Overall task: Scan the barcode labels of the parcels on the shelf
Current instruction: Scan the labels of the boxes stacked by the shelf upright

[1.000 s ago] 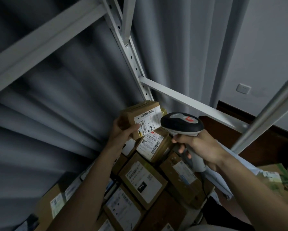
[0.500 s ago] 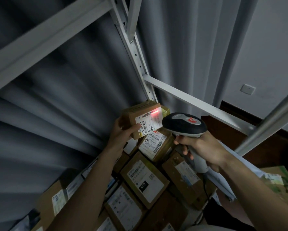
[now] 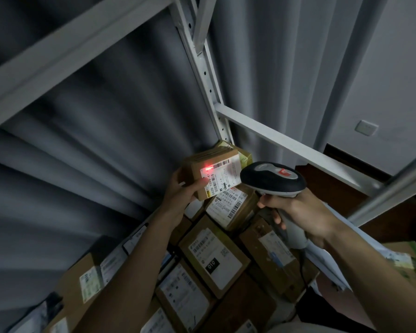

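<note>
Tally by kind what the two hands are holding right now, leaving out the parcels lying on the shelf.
cardboard parcel: 1, gripped by the left hand, with red scan light on its label
barcode scanner: 1, gripped by the right hand
Total: 2 things held

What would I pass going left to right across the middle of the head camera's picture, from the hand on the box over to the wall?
Left hand → small parcel with the red scanner light on its label → barcode scanner → right hand → wall socket.
</note>
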